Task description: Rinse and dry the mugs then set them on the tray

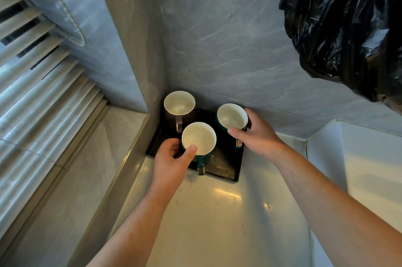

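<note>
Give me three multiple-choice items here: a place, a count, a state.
1. Where does the tray sit? A in the sink; B on the counter, in the corner by the wall; C on the floor.
2. How many mugs stand on it? A two; B three; C four.
3. How is the brown mug? A lifted off the tray; B tipped over; C upright, untouched.
Answers: 1 B, walls meet behind it. 2 B, one brown, two green. 3 C, the left hand grips the near green mug, the right hand the right green mug; neither touches it.
</note>
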Demonstrator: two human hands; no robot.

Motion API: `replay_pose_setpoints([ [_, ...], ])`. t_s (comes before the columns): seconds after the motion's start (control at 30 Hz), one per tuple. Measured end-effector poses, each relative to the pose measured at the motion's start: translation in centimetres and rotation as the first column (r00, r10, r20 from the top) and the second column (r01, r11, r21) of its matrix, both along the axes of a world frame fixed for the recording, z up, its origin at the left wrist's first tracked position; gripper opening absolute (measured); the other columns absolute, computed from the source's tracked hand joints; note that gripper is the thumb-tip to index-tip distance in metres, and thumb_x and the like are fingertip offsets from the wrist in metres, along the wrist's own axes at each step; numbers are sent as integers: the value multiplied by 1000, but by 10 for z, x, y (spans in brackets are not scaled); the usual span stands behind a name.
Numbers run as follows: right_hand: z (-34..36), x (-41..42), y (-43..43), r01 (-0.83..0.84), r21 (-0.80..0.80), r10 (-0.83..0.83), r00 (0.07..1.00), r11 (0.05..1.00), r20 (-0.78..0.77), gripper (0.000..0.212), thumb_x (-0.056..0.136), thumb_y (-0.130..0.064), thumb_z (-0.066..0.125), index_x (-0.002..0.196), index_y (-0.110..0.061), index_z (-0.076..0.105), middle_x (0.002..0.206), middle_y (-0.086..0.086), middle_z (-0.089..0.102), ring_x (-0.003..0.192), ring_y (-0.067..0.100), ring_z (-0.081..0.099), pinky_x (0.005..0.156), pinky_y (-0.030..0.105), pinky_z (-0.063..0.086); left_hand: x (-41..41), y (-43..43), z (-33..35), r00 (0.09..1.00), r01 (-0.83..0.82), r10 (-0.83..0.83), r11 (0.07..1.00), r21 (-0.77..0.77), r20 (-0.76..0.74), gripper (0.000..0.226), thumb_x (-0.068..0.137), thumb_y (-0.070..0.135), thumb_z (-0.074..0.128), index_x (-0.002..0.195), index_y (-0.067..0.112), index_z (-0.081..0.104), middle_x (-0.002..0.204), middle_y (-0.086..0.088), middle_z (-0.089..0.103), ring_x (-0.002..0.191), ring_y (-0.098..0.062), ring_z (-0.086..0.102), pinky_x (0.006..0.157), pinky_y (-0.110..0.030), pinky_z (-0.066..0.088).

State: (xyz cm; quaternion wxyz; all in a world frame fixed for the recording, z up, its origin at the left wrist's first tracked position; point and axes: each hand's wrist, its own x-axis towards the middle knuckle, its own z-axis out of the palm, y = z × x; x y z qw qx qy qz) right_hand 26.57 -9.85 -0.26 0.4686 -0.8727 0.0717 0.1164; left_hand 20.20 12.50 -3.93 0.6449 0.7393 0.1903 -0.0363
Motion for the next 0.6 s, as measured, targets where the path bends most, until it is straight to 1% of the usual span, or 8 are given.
replay_pose_setpoints([
  [0.07, 0, 1, 0, -6, 6, 6, 1000, 1000, -1, 45, 85, -31, 75, 124, -37, 54, 110, -20, 64, 103, 3, 60, 86, 26, 44, 0, 0, 0, 1000, -2, 2, 1000, 7, -4, 33, 86, 26, 76, 116, 21, 62, 113, 3, 69, 110, -14, 66, 92, -29, 55],
  [0.2, 0, 1, -1, -22, 17, 22, 1000, 1000, 1, 44, 86, -30, 74, 122, -43, 52, 110, -24, 63, 103, 4, 61, 87, 25, 44, 1, 0, 0, 1000, 6, -5, 1000, 31, -21, 40, 84, 28, 79, 119, 18, 62, 115, 2, 69, 111, -14, 66, 96, -36, 56],
  [0.37, 1, 1, -1, -23, 15, 23, 1000, 1000, 0, 47, 87, -32, 74, 127, -41, 52, 114, -20, 64, 106, 5, 60, 89, 26, 45, 1, 1, 1, 999, 7, -6, 999, 51, -32, 38, 83, 29, 79, 116, 19, 62, 113, 3, 69, 110, -14, 66, 97, -38, 56],
  [0.43, -1, 1, -1, -28, 17, 28, 1000, 999, -4, 47, 86, -33, 74, 127, -42, 52, 115, -19, 64, 108, 5, 60, 90, 27, 45, 1, 1, 0, 999, 9, -7, 999, 51, -33, 37, 83, 29, 79, 115, 19, 62, 112, 3, 69, 110, -14, 65, 96, -37, 56],
  [0.5, -1, 1, 1, -27, 5, 27, 1000, 1000, -12, 48, 86, -33, 74, 128, -41, 52, 116, -18, 64, 110, 7, 60, 91, 27, 45, 1, 0, 2, 999, 21, -19, 998, 61, -35, 37, 84, 29, 78, 115, 18, 61, 113, 3, 68, 111, -15, 65, 95, -34, 55],
  [0.53, -1, 1, 0, -22, 17, 22, 1000, 1000, -17, 48, 86, -33, 74, 129, -40, 52, 118, -17, 64, 112, 9, 60, 91, 27, 45, 1, 1, -1, 1000, 23, -22, 999, 42, -21, 38, 84, 29, 77, 117, 18, 61, 114, 3, 68, 112, -15, 64, 94, -31, 55],
  [0.6, 2, 2, -1, 10, -7, -10, 1000, 1000, -25, 58, 86, -39, 73, 138, -37, 47, 130, -13, 61, 123, 12, 56, 96, 30, 44, 0, 3, 3, 999, 41, -39, 996, 85, -23, 41, 88, 33, 73, 124, 17, 59, 121, 2, 65, 117, -15, 61, 93, -27, 52],
])
